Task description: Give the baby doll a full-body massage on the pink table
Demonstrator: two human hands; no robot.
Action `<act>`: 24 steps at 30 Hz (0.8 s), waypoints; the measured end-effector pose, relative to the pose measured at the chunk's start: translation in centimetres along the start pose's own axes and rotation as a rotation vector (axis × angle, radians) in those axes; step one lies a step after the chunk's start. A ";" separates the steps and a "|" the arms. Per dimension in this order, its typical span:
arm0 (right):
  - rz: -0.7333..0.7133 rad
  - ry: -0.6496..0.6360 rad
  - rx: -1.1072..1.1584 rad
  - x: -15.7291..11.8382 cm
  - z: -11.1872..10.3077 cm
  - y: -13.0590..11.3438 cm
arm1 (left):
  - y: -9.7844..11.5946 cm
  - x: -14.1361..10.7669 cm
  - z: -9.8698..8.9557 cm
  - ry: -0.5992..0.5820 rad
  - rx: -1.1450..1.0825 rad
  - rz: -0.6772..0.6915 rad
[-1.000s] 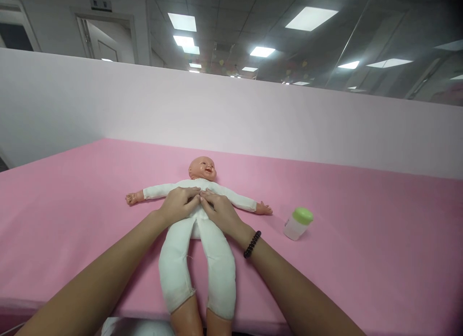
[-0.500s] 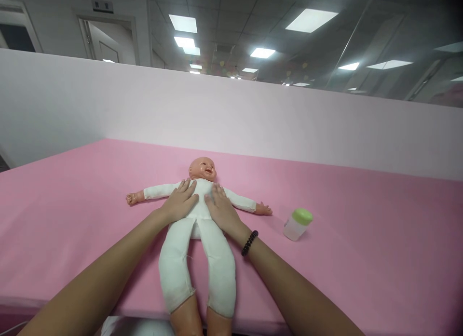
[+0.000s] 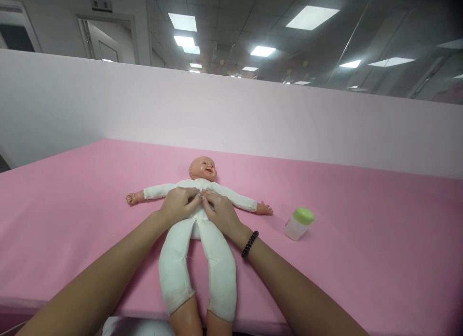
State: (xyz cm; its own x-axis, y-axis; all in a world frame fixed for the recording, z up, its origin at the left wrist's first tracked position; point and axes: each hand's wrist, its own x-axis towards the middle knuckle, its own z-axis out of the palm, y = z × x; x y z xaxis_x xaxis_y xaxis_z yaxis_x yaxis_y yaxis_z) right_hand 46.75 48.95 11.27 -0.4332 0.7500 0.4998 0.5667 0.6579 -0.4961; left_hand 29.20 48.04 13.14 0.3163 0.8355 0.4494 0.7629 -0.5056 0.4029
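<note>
A baby doll with a white cloth body lies on its back, arms spread and legs toward me. My left hand rests on its chest from the left, fingers bent and thumb drawn in to the fingertips. From the right my right hand does the same, with a small gap showing between thumb and index finger. Both sets of fingertips meet at the middle of the chest. Whether they pinch any of the cloth is hidden. A dark bead bracelet circles my right wrist.
Pink padding covers the table under the doll. Right of the doll's hand stands a small clear container with a green lid. A low white wall closes off the back, with glass above it.
Both hands have slid inward across the doll's chest until their fingertips meet. Their fingers, flat and stretched before, are now bent. The doll and container stay in place.
</note>
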 end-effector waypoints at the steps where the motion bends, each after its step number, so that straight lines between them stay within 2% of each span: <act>1: 0.017 -0.032 0.016 0.1 0.1 0.2 | -0.1 0.0 0.1 -0.007 -0.015 -0.003; 7: 0.135 -0.229 0.039 0.5 -0.1 1.1 | -1.1 0.5 1.1 -0.051 -0.080 0.029; 12: 0.247 -0.248 0.008 0.7 0.1 1.4 | -1.9 1.0 1.9 -0.190 -0.066 -0.119; 16: 0.358 -0.195 0.013 0.6 0.2 1.2 | -1.7 1.0 1.9 -0.210 -0.059 -0.315; 19: 0.378 -0.115 -0.041 0.4 0.0 0.6 | -1.5 1.0 1.7 -0.186 -0.014 -0.400; 24: 0.335 0.115 -0.186 -0.1 -0.5 -0.6 | -0.4 0.8 0.8 -0.057 0.197 -0.296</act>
State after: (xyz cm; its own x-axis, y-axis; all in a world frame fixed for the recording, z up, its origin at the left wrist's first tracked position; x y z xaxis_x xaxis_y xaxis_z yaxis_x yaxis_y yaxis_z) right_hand 46.80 48.47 11.87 -0.1273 0.9017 0.4133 0.7849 0.3463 -0.5138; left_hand 29.60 49.07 12.65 0.0924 0.9530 0.2885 0.9187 -0.1934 0.3445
